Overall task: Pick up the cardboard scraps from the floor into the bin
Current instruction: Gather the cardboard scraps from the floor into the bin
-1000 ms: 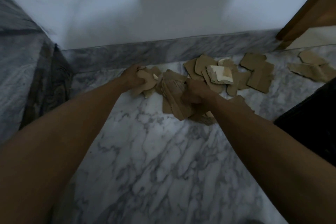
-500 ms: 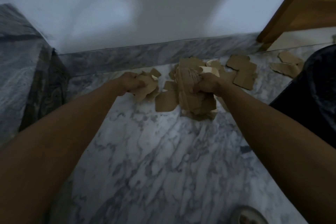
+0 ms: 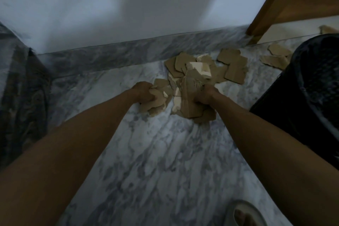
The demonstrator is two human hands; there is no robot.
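Cardboard scraps (image 3: 205,68) lie on the marble floor (image 3: 156,152) in the upper middle of the frame, close to the grey skirting (image 3: 128,53). The left hand (image 3: 144,92) is clenched around a small bunch (image 3: 157,101) of them; the right hand (image 3: 204,94) grips a larger wad (image 3: 190,97). The dark bin (image 3: 311,86) stands at the right edge, with more scraps (image 3: 275,57) beside its upper left

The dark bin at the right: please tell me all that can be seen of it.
The dark bin looks like black plastic with a perforated or woven wall and a rounded rim. It stands upright on the grey-veined marble floor, cut off by the right edge. Its inside is hidden. Brown cardboard scraps lie just behind it; neither hand touches it.
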